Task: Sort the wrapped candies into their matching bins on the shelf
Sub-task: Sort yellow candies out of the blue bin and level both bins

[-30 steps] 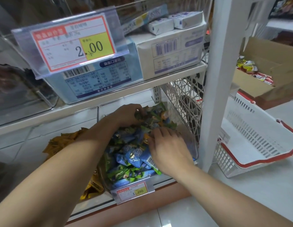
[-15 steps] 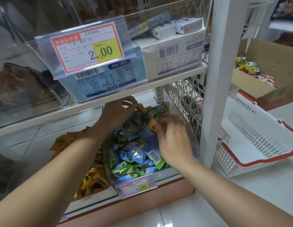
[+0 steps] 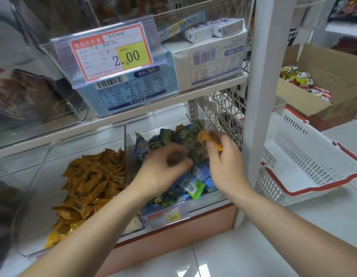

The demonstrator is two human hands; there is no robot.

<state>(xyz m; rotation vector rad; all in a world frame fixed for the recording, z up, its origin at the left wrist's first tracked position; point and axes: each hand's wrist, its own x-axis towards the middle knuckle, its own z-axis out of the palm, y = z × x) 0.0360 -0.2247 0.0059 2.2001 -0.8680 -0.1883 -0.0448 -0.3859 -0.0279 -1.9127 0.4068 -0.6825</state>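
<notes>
Both forearms reach in from the lower edge over the tiled floor [image 3: 233,258]; the shelf base [image 3: 173,238] is tan. A small price tag [image 3: 165,217] is clipped to the front of the right bin [image 3: 130,152], a clear bin on the lowest shelf; it holds blue-green candies [image 3: 179,136]. The left bin [image 3: 41,196], also clear, stands just beside it and holds orange candies [image 3: 93,182].

Left hand [image 3: 163,170]: over the blue-green pile, fingers curled downward and blurred; cannot tell whether it holds anything. Right hand [image 3: 227,162]: above the rear right part of the right bin, thumb and fingers pinching one orange candy [image 3: 202,136]; this candy is raised clear of the pile.

A white post [image 3: 257,96] rises just right of the right bin. The upper shelf [image 3: 213,89] carries a clear bin with a large price tag [image 3: 111,54] reading 2.00; behind the tag stands a blue box [image 3: 137,92]; beside it a white box [image 3: 209,62] with small packs [image 3: 213,30] on top.

Right of the post, a white basket [image 3: 303,152] with a red handle stands on the floor; beyond it a carton [image 3: 313,105] holds wrapped snacks.
</notes>
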